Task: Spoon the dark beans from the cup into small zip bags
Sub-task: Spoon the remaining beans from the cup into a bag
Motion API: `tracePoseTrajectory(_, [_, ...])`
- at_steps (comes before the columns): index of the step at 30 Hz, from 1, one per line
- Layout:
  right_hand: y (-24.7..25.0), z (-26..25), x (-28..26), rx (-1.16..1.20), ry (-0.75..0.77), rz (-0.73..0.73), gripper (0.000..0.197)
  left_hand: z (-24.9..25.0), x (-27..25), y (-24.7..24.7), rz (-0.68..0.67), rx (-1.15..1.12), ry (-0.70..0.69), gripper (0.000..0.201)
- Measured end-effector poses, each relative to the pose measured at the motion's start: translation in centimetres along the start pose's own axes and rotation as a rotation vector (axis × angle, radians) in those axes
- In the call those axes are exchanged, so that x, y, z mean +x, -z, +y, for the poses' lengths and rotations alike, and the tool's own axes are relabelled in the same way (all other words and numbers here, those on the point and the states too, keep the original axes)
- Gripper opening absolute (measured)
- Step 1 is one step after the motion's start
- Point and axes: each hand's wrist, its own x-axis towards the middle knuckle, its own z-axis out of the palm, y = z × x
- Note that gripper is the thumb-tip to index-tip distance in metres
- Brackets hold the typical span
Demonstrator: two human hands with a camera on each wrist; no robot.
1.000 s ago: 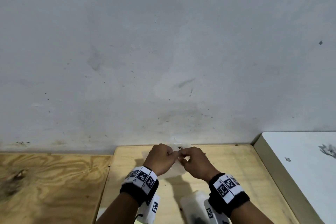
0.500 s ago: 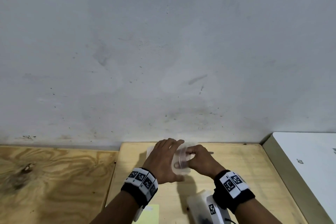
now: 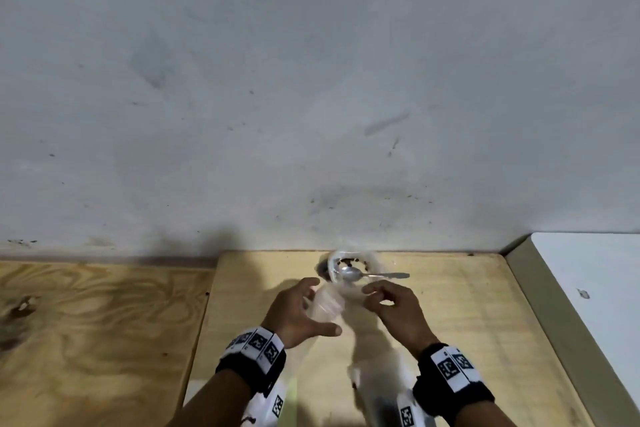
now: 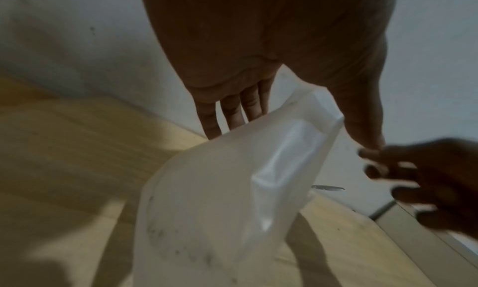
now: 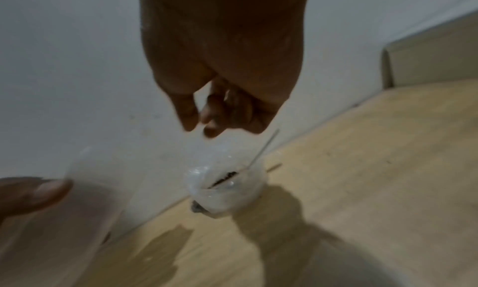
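A clear plastic cup [image 3: 346, 265] with a few dark beans stands near the wall, and a metal spoon [image 3: 350, 274] lies in it, handle pointing right. Just in front of the cup my left hand [image 3: 320, 307] holds an empty clear zip bag [image 3: 325, 305] off the board, between spread fingers and thumb. In the left wrist view the bag [image 4: 220, 189] hangs down from that hand. My right hand [image 3: 372, 295] hovers right of the bag, below the spoon handle, its fingers loosely curled and holding nothing. The right wrist view shows the cup [image 5: 227, 193] under those fingers.
The work surface is a pale wooden board [image 3: 450, 340] against a grey wall. Darker plywood [image 3: 104, 322] lies to the left, and a white-topped table [image 3: 588, 288] to the right. A blurred white pouch [image 3: 375, 388] sits at the near edge between my wrists.
Both hands were pinching the bag together. The right hand has let go and moved right; the left hand keeps the bag. The cup and spoon have come into view.
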Motion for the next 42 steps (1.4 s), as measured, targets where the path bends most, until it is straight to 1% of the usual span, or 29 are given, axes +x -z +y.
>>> tracePoseTrajectory(2, [1.5, 2.5, 1.4, 0.037, -0.114, 0.247, 0.021, -0.5, 1.5, -0.5, 0.025, -0.015, 0.085, 0.094])
tracePoseTrajectory(3, [2.1, 3.5, 2.0, 0.052, -0.196, 0.319, 0.028, -0.5, 2.1, -0.5, 0.026, 0.0, 0.116, 0.089])
tracePoseTrajectory(4, [2.7, 4.9, 3.0, 0.081, -0.285, 0.345, 0.037, -0.4, 3.0, -0.7, 0.02, 0.017, 0.139, 0.084])
tracePoseTrajectory(5, [3.0, 5.8, 3.6, 0.123, -0.365, 0.337, 0.046, -0.1, 3.6, -0.8, 0.012, 0.024, 0.161, 0.083])
tracePoseTrajectory(7, [3.3, 7.8, 5.4, 0.187, -0.462, 0.266, 0.055, 0.3, 5.2, -1.4, 0.002, -0.019, 0.218, 0.088])
tracePoseTrajectory(9, [3.0, 9.5, 7.1, 0.224, -0.452, 0.22, 0.055, 0.7, 6.8, -2.0, 0.01, -0.049, 0.263, 0.094])
tracePoseTrajectory(10, [2.7, 10.1, 7.9, 0.237, -0.426, 0.217, 0.052, 1.0, 7.3, -2.2, 0.011, -0.063, 0.283, 0.095])
tracePoseTrajectory(13, [2.0, 10.5, 9.5, 0.257, -0.354, 0.212, 0.031, 1.6, 9.1, -3.0, -0.027, -0.066, 0.348, 0.097])
tracePoseTrajectory(15, [1.7, 10.1, 10.2, 0.284, -0.305, 0.243, 0.017, 1.9, 9.9, -3.5, -0.061, -0.062, 0.365, 0.105])
tracePoseTrajectory(16, [1.6, 10.0, 10.4, 0.3, -0.287, 0.255, 0.014, 2.1, 10.2, -3.7, -0.075, -0.057, 0.371, 0.109])
tracePoseTrajectory(18, [1.6, 9.4, 10.7, 0.299, -0.259, 0.259, 0.016, 2.2, 10.6, -4.3, -0.08, -0.049, 0.381, 0.114])
tracePoseTrajectory(19, [1.7, 9.2, 10.7, 0.267, -0.236, 0.256, 0.016, 2.3, 10.7, -4.6, -0.071, -0.049, 0.383, 0.113])
tracePoseTrajectory(21, [2.1, 8.5, 10.5, 0.189, -0.141, 0.262, 0.017, 2.4, 10.7, -5.1, -0.031, -0.059, 0.378, 0.1])
tracePoseTrajectory(23, [2.5, 8.0, 10.0, 0.136, -0.038, 0.307, 0.019, 2.5, 10.6, -5.5, 0.029, -0.076, 0.353, 0.09])
tracePoseTrajectory(24, [2.6, 7.8, 9.8, 0.129, -0.006, 0.339, 0.02, 2.6, 10.5, -5.7, 0.055, -0.068, 0.324, 0.089])
tracePoseTrajectory(28, [2.0, 8.1, 9.0, 0.12, -0.042, 0.422, 0.023, 2.4, 9.4, -6.9, 0.084, 0.043, 0.214, 0.096])
tracePoseTrajectory(31, [0.9, 8.4, 8.9, 0.16, -0.079, 0.444, 0.021, 1.8, 8.9, -7.6, 0.061, 0.172, 0.118, 0.101])
tracePoseTrajectory(34, [-0.1, 8.3, 8.7, 0.189, -0.105, 0.404, 0.023, 0.9, 8.7, -7.8, 0.04, 0.147, 0.07, 0.1])
tracePoseTrajectory(37, [-0.8, 8.3, 8.3, 0.189, -0.1, 0.371, 0.025, 0.6, 8.8, -7.9, 0.059, 0.13, 0.046, 0.098])
tracePoseTrajectory(39, [-0.9, 8.3, 8.2, 0.189, -0.094, 0.399, 0.026, 0.6, 9.1, -7.9, 0.086, 0.112, 0.035, 0.094])
tracePoseTrajectory(42, [-0.5, 8.1, 8.2, 0.18, -0.087, 0.473, 0.026, 0.4, 9.5, -7.7, 0.125, 0.054, 0.07, 0.094])
